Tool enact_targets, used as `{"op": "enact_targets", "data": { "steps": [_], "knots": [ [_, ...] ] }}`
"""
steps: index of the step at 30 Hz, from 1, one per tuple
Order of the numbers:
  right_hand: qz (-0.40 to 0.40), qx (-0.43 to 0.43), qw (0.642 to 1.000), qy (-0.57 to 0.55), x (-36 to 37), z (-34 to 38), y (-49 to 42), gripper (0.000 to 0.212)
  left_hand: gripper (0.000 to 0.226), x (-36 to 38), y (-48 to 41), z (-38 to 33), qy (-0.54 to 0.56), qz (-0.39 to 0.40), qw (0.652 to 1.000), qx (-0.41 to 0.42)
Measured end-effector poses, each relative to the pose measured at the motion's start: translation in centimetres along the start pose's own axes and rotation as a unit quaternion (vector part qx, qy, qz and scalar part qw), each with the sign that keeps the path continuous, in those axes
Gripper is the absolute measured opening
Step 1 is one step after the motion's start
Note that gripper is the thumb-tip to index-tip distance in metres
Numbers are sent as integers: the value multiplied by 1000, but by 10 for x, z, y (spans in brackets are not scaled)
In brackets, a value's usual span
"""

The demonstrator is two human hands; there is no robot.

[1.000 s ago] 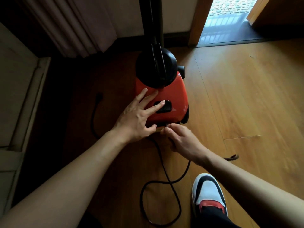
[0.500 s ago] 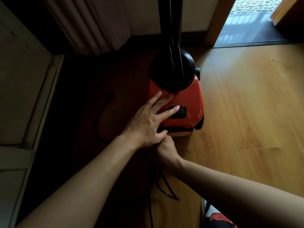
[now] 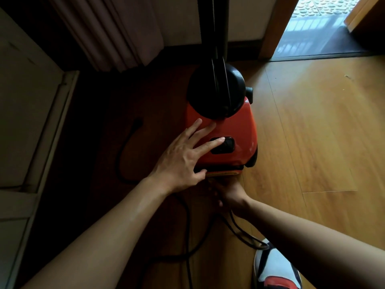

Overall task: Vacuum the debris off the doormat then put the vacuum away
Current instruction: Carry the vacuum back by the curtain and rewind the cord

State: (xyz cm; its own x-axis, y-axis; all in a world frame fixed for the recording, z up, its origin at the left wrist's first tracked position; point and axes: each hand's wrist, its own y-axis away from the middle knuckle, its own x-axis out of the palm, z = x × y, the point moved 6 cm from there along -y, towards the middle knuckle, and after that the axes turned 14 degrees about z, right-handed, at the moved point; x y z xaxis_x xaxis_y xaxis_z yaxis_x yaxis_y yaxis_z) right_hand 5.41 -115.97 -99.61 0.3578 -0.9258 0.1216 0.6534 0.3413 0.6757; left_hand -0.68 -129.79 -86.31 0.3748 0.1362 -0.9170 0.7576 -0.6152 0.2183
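An orange canister vacuum (image 3: 239, 130) with a black dome on top stands on the wood floor, its black tube rising out of the top of the view. My left hand (image 3: 183, 159) lies flat on its orange body, fingers spread, index fingertip on the black button (image 3: 226, 144). My right hand (image 3: 229, 192) is low at the vacuum's near end, closed around the black power cord (image 3: 241, 232) where it enters the body. The cord trails in loops across the floor toward me. No doormat is in view.
A pleated curtain (image 3: 116, 32) hangs at the back left. A pale cabinet (image 3: 25, 113) lines the left side. An open doorway (image 3: 325, 28) is at the back right. My shoe (image 3: 275, 270) stands on the floor at the bottom right beside the cord.
My right hand has dropped lower under the vacuum's near end, still at the cord. The long loop of cord on the floor has shortened. My left hand has stayed on the button.
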Motion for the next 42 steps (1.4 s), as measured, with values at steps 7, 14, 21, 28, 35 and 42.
{"op": "enact_targets", "data": {
  "steps": [7,14,21,28,35,42],
  "knots": [
    [-41,31,994,95,-52,3,9,24,88,-1,0,-1,-10,-8,1000,-2],
    [-35,37,993,102,-75,22,29,23,90,0,0,0,-16,-2,1000,-9],
    [-16,45,999,1,-68,48,66,27,87,-1,-1,-5,-24,-4,1000,-19],
    [-30,-3,997,-68,-14,79,94,29,78,-3,0,-8,-16,-12,1000,-25],
    [-49,-90,893,-438,53,72,86,21,70,-4,0,-5,20,-22,999,-13],
    [-7,-91,849,-520,74,62,62,36,70,-6,1,-4,38,-5,999,-10]
  ]
}}
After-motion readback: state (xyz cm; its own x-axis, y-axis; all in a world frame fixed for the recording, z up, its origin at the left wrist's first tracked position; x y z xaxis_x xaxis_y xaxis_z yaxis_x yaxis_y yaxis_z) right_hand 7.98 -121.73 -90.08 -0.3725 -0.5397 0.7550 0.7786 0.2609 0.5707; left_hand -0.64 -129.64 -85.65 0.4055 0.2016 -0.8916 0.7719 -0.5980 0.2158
